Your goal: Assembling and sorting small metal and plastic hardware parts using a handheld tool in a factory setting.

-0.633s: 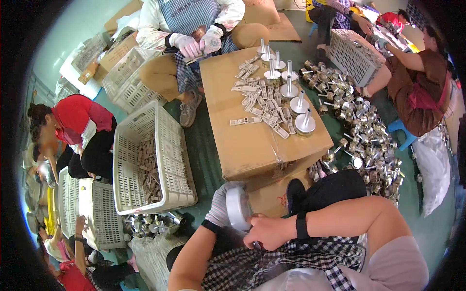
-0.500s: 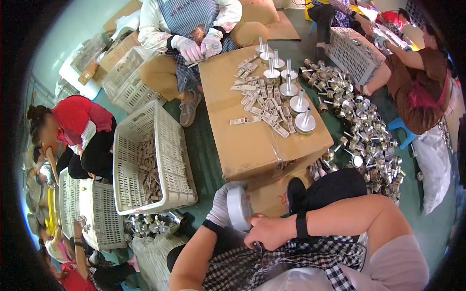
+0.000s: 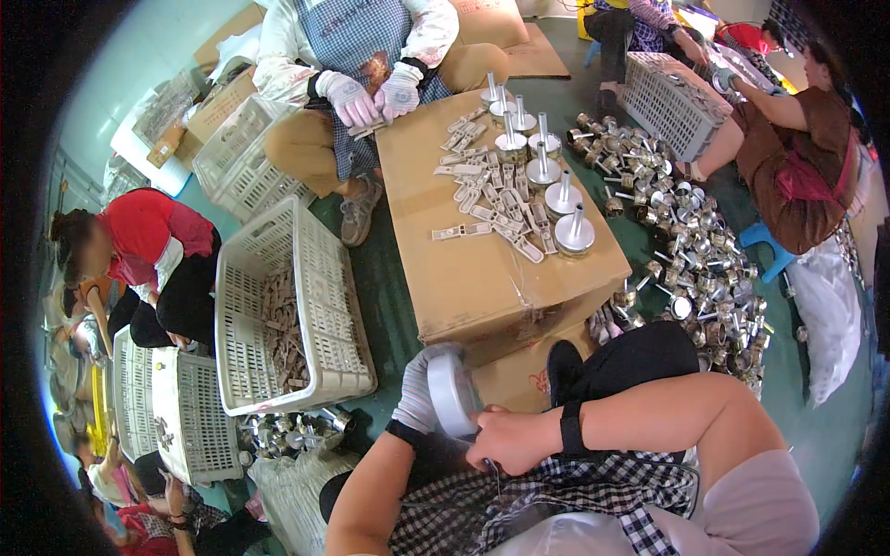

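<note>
Just short of the cardboard box, my left hand (image 3: 419,394), in a pale striped glove, is closed around a round pale-grey piece (image 3: 451,397) with a broad smooth rim. Its exact kind is not clear. My bare right hand (image 3: 508,439) is closed beside its right edge, with the fingertips near or against it. A thin dark tip (image 3: 489,465) shows below those fingers; what they grip is mostly hidden. On the box top (image 3: 473,287) lie several metal clip-like pieces (image 3: 501,208), beside a row of round metal caps with upright stems (image 3: 575,233).
Left of the box stands a white plastic crate (image 3: 320,315) holding brownish metal pieces. A large heap of metal parts (image 3: 695,250) covers the floor at right. Across the box sits a gloved person (image 3: 362,74); other people work at left and upper right. A clear plastic bag (image 3: 297,491) lies lower left.
The view has shifted slightly. My hands keep nearly the same hold on the round piece. At lower left, another person's raised arm has come down.
</note>
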A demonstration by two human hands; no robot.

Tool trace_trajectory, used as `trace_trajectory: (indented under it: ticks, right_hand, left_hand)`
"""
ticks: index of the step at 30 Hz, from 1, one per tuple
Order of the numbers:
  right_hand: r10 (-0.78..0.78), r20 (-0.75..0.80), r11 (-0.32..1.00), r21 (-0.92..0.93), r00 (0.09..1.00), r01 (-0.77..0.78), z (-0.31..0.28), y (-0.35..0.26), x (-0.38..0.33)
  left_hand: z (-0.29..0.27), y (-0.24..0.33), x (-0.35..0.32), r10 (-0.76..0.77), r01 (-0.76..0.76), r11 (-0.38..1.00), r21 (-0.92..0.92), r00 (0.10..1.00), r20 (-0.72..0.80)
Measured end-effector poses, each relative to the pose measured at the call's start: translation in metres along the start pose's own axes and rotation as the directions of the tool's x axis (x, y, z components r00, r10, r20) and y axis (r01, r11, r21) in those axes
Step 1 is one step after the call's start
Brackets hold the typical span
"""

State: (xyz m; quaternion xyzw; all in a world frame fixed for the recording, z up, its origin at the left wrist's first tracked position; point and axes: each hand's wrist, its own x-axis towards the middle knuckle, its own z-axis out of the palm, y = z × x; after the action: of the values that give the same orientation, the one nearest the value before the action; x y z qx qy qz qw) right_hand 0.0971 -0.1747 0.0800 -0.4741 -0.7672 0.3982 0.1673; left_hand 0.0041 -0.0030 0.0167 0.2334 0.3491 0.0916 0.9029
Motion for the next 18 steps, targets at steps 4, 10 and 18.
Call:
trace_trajectory:
  ticks: [4, 10, 18]
  right_hand:
    - [0.003, -0.045, 1.000, -0.013, 0.999, -0.004, -0.005, 0.000, 0.000]
    - [0.008, -0.049, 0.999, -0.040, 0.999, -0.010, -0.004, 0.002, 0.000]
    - [0.030, 0.012, 0.995, -0.091, 0.999, -0.028, -0.008, 0.001, 0.001]
  left_hand:
    - [0.001, 0.006, 0.003, -0.039, 0.038, 0.996, -0.084, 0.999, -0.008]
    - [0.015, 0.012, -0.003, -0.057, 0.060, 0.993, -0.106, 0.998, 0.037]
    - [0.016, 0.010, -0.001, 0.001, -0.001, 1.000, -0.004, 1.000, -0.022]
